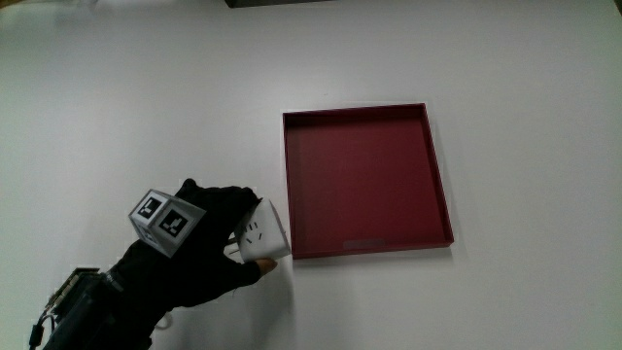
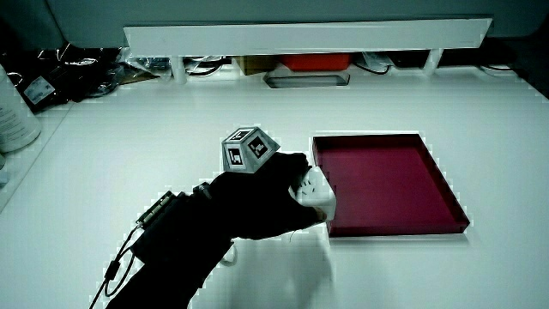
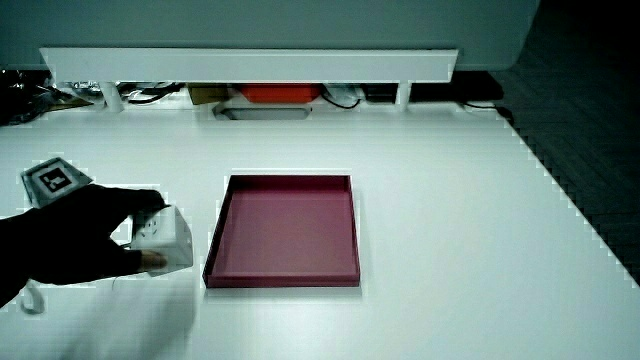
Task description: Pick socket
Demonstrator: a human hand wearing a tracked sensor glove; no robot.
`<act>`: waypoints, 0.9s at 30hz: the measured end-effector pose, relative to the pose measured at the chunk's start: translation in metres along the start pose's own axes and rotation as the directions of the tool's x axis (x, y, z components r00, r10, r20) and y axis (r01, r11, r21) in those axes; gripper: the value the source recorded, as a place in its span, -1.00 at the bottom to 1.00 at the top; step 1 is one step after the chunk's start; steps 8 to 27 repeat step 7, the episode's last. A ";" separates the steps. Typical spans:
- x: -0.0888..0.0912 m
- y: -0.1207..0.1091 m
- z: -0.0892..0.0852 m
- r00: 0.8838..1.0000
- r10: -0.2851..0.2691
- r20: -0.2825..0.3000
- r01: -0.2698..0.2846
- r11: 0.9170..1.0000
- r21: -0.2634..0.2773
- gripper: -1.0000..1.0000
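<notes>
Socket (image 1: 262,233), white and boxy, sits in my hand (image 1: 199,248) just beside the near corner of the red tray (image 1: 439,185). My fingers (image 1: 238,202) wrap it, hiding most of its body; only its slotted face shows. Whether it touches the table (image 1: 117,97) I cannot tell.

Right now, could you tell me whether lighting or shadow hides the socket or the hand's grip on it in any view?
Main view: even light, the socket shows clearly in the hand, beside the red tray. Side views: the table glares pale and the glove reads as a dark mass, so finger detail is lost, yet the socket stays visible, its holed face plain in one.
</notes>
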 end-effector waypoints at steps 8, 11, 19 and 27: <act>0.019 0.025 0.006 0.998 -0.054 -0.034 0.055 0.998 0.044 1.00; 0.019 0.025 0.006 0.998 -0.054 -0.034 0.055 0.998 0.044 1.00; 0.019 0.025 0.006 0.998 -0.054 -0.034 0.055 0.998 0.044 1.00; 0.019 0.025 0.006 0.998 -0.054 -0.034 0.055 0.998 0.044 1.00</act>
